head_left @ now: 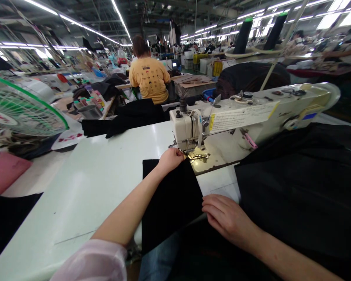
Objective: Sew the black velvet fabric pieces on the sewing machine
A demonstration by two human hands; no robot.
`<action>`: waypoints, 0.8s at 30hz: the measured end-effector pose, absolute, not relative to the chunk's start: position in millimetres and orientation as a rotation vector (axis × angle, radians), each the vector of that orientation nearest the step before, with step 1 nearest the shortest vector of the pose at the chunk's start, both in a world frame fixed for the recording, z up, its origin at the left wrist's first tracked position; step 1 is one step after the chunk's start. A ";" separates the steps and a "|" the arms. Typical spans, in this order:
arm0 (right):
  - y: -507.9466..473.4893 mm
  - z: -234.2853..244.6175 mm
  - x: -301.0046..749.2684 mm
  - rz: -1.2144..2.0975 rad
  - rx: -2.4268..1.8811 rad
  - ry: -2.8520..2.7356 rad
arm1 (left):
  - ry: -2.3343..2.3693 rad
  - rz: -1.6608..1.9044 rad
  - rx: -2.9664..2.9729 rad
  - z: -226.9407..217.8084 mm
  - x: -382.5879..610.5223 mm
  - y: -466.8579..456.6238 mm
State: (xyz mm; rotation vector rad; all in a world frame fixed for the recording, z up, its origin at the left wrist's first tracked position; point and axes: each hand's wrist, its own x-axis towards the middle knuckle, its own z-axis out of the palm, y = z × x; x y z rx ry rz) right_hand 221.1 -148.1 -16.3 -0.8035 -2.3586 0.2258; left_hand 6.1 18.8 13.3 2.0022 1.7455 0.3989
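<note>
A black fabric panel (169, 203) lies over the front edge of the white sewing table, its far corner at the needle area of a sewing machine (190, 132). Right beside the presser foot, my left hand (172, 159) is closed, fingertips pinching the panel's far edge. My right hand (226, 214) grips the panel's right edge nearer to me, with the fingers bent together. A brass-coloured guide (198, 157) sits on the machine bed just right of my left fingertips. The exact stitching point is hidden behind my left fingers.
More black fabric (304, 183) covers the right side, and another black piece (131, 117) lies at the table's far edge. A green-rimmed fan (23, 105) stands at left. Ahead sits a person in a yellow shirt (150, 78). Thread cones (243, 36) rise behind the machine.
</note>
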 end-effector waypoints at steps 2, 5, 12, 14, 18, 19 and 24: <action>-147.8 -16.4 220.5 0.232 -0.810 -2.352 | 1.759 0.400 1.991 13.1 6.8 19.3; -147.6 -17.0 220.2 0.242 -0.816 -2.345 | 1.782 0.408 1.985 12.6 7.9 19.6; -145.7 -14.0 221.2 0.245 -0.821 -2.403 | 1.815 0.445 2.017 6.9 7.3 20.4; -143.7 -12.5 220.3 0.258 -0.837 -2.418 | 1.819 0.447 2.036 5.9 6.5 22.0; -137.7 -10.6 218.8 0.285 -0.877 -2.425 | 1.832 0.445 2.112 9.4 6.2 24.5; -135.9 -10.5 218.6 0.294 -0.885 -2.428 | 1.842 0.453 2.139 11.6 6.9 22.8; -126.9 -11.4 218.1 0.269 -0.872 -2.427 | 1.929 0.523 2.358 24.5 14.7 -24.4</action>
